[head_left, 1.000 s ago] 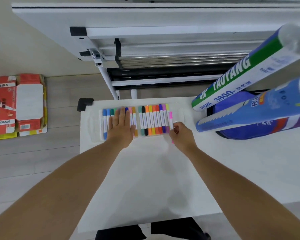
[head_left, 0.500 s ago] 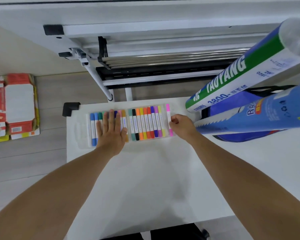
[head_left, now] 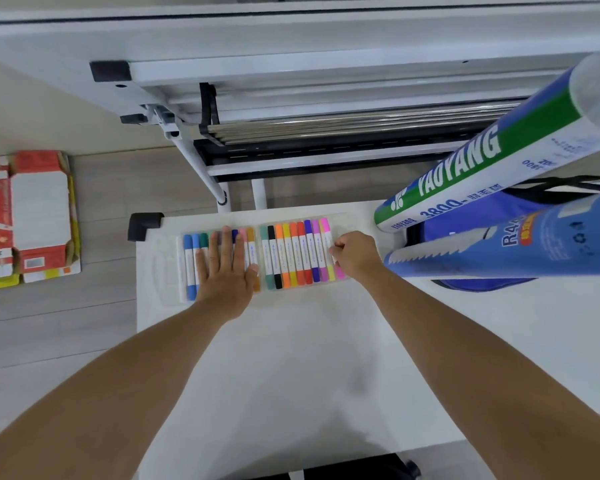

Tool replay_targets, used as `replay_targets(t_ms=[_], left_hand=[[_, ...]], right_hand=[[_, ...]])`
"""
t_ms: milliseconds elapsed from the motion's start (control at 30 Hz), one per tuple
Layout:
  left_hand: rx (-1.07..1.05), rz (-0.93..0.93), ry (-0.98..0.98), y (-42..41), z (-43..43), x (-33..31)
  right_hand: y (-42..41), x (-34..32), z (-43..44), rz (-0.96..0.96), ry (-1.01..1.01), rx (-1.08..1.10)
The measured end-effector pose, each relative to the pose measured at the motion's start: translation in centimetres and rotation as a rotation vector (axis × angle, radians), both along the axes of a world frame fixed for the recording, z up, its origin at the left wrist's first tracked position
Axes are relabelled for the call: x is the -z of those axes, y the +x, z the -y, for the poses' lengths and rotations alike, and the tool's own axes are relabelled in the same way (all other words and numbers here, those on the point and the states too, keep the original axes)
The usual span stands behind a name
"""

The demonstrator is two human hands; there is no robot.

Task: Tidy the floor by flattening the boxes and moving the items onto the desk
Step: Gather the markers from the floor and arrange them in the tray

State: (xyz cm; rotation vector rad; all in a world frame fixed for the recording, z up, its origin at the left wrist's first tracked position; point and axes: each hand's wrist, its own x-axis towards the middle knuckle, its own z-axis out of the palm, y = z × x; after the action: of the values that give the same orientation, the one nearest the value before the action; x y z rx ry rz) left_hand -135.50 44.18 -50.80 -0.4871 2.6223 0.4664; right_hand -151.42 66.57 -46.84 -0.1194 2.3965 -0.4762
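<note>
Clear case of coloured markers [head_left: 291, 258] lies flat on the tabletop [head_left: 291, 358], pink marker [head_left: 325, 226] rightmost; flattened red boxes [head_left: 32, 216] on the floor [head_left: 101, 306].

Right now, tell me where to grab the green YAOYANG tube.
Probably wrap the green tube round its mid-barrel, by the lettering, coming from above: it is a long round cylinder lying slanted over the blue bag, so a middle grip should balance it.

Office/home rm, white desk [head_left: 291, 358], wood-look floor [head_left: 49, 323]
</note>
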Motion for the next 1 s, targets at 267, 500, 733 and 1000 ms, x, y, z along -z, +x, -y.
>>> replay_targets(t_ms=[267,500,733,1000], left_hand=[[-0.001,0.004,-0.007,0.0,-0.1,-0.1],[0.0,-0.002,-0.027,0.0,-0.1,0.0],[0.004,-0.017,-0.028,0.1,-0.1,0.3],[0.009,-0.052,-0.047,0.3,-0.2,0.2]], right_hand=[[-0.9,-0.5,0.8,0.059,0.117,0.013],[-1.1,-0.9,1.3,0.02,0.217,-0.052],[-1.6,-0.9,1.5,0.013,0.273,-0.004],[-0.7,-0.8,1.3,-0.05,0.256,-0.012]])
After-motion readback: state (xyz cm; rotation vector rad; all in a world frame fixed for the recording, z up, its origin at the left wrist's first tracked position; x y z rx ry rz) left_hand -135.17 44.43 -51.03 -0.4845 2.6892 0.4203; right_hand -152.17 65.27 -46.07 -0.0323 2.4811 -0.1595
